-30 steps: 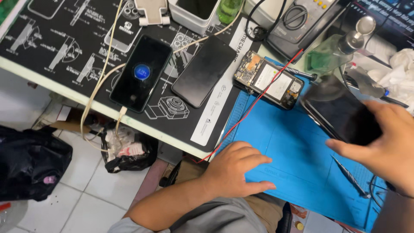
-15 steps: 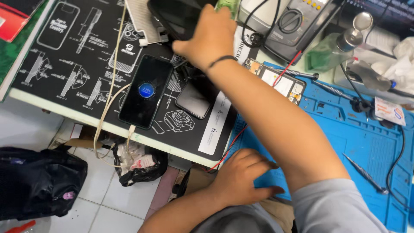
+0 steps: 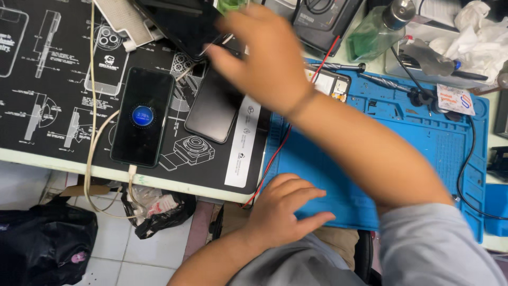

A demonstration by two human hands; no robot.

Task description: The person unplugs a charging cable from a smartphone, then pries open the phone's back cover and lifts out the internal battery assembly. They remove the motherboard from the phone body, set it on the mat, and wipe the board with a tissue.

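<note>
My right hand reaches across to the back of the bench, blurred, fingers spread. Its fingertips are at the edge of a dark phone screen that lies tilted on a white stand; no grip shows. My left hand rests flat, fingers apart, on the front edge of the blue work mat. Under my right forearm an opened phone body shows its circuit board.
On the black printed mat, a phone shows a blue circle and has a white cable plugged in. A dark phone lies beside it. Green bottle, screwdriver, red wire, floor bag.
My right hand carried the dark screen from the right side to the back left and set it on the stand; its fingers now spread off it. The left hand stayed put.
</note>
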